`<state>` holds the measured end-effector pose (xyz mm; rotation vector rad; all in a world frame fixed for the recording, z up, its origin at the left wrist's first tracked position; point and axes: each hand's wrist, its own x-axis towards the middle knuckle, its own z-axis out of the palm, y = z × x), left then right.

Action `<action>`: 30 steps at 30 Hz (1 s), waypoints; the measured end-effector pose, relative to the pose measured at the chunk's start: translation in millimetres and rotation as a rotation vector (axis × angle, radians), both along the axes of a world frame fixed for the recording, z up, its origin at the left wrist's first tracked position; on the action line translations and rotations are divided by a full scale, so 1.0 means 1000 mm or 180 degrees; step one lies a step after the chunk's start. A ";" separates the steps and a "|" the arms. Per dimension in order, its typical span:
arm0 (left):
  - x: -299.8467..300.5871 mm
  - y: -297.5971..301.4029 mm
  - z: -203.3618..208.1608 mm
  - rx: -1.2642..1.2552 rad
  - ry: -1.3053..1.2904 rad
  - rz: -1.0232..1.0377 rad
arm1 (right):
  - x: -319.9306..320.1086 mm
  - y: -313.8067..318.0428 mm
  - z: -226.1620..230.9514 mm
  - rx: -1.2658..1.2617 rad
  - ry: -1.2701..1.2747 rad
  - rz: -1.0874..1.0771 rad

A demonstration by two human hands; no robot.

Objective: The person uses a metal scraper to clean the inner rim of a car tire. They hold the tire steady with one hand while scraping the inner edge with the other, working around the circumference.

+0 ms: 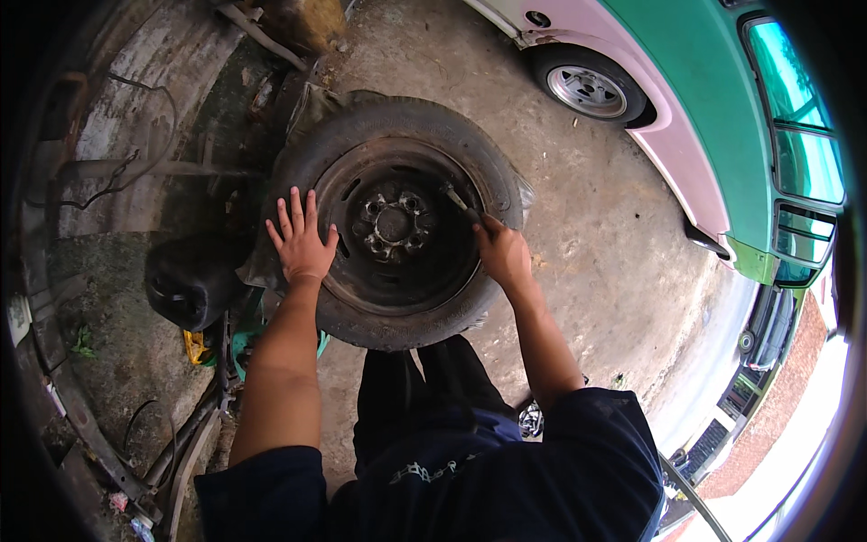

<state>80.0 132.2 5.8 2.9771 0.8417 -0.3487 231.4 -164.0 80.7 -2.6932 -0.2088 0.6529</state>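
Observation:
A worn black tyre [406, 117] on a dark steel wheel rim [442, 280] lies flat in front of my legs, its hub centre with the bolt holes facing up. My left hand [302, 244] rests on the tyre's left side and the rim edge, fingers spread. Over the right side of the rim, my right hand [504, 255] is closed round the end of a short, slim hand tool [459, 199]. The tool's pale tip points up and left into the rim, near its inner wall. Its exact kind is not clear.
A green, white and pink vehicle [686, 99] stands at the upper right, its own wheel [587, 90] close by. To the left are a black rounded container [190, 280], a yellow item [197, 347] and scrap metal bars [99, 443]. Under the tyre's left edge shows a green rim [240, 352].

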 end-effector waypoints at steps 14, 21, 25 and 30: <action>-0.001 0.000 -0.002 0.0041 -0.0013 -0.0009 | -0.008 -0.015 -0.013 0.0116 0.0024 -0.0431; -0.002 0.000 -0.002 0.0039 -0.0049 -0.0030 | 0.005 -0.004 -0.015 0.0274 -0.0226 -0.0264; -0.001 0.000 0.000 0.0012 0.0062 -0.0002 | -0.017 -0.016 -0.017 0.0515 -0.0381 -0.0458; 0.002 0.000 0.004 -0.0048 0.0150 0.0000 | -0.038 -0.015 -0.025 0.0411 -0.0420 -0.0728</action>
